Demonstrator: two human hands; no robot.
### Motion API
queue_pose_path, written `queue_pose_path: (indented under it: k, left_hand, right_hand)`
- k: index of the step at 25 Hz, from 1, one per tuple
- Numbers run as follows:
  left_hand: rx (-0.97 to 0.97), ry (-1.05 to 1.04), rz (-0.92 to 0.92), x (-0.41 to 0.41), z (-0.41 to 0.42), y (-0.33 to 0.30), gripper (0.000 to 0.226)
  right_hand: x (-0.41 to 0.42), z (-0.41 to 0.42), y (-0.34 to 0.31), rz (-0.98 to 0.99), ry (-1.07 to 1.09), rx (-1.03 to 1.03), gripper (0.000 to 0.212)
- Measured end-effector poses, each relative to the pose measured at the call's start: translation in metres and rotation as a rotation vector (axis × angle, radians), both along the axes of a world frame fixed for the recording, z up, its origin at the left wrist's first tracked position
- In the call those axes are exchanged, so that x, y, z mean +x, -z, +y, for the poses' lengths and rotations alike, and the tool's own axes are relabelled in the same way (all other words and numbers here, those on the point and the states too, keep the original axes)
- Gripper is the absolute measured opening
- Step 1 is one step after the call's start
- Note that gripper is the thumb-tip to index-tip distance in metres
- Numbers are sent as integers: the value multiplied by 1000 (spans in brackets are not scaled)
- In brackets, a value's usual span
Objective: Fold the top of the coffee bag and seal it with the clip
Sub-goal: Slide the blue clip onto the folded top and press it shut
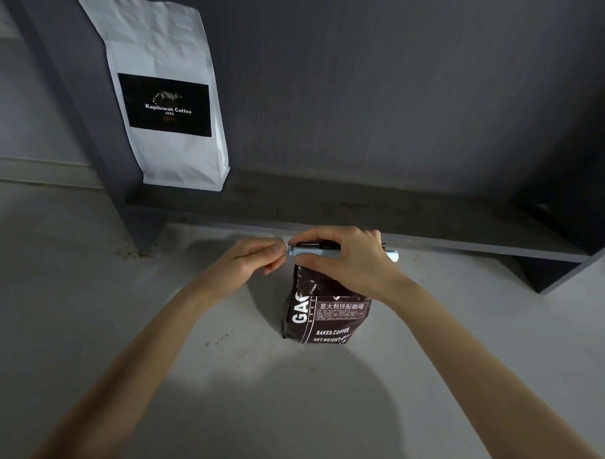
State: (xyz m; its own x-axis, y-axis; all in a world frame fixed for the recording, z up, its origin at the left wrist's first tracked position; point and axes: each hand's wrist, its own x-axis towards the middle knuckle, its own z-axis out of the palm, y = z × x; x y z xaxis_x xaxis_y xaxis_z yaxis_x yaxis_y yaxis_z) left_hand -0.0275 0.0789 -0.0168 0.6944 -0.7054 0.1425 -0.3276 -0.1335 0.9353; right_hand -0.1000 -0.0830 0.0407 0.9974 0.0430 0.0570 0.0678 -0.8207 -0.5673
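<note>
A dark brown coffee bag (325, 316) with white lettering stands upright on the pale surface, its top folded over. A long light-blue clip (314, 253) lies across the folded top, its right end sticking out past my wrist. My right hand (348, 262) wraps over the bag's top and the clip, thumb in front and fingers behind. At the clip's left end, my left hand (255, 258) pinches it between thumb and fingertips.
A tall white coffee bag (163, 46) with a black label stands on a dark low shelf (329, 209) behind the brown bag. The shelf's upright panels stand at left and right. Pale floor-like surface (86, 290) spreads around the bag.
</note>
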Motion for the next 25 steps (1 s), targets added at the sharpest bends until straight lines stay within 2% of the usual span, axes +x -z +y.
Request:
queue_pose_path:
  k: [7, 15, 21, 25]
  left_hand:
    - [74, 13, -103, -1, 6, -2, 33]
    - [29, 15, -72, -2, 4, -6, 32]
    - [67, -46, -202, -7, 7, -5, 33]
    - [105, -133, -403, -8, 4, -6, 33]
  right_hand:
    - [4, 4, -1, 43, 53, 39, 15]
    - [1, 4, -4, 49, 39, 64, 15]
    - [2, 3, -9, 153, 40, 47, 28]
    - [5, 2, -11, 224, 49, 20, 32]
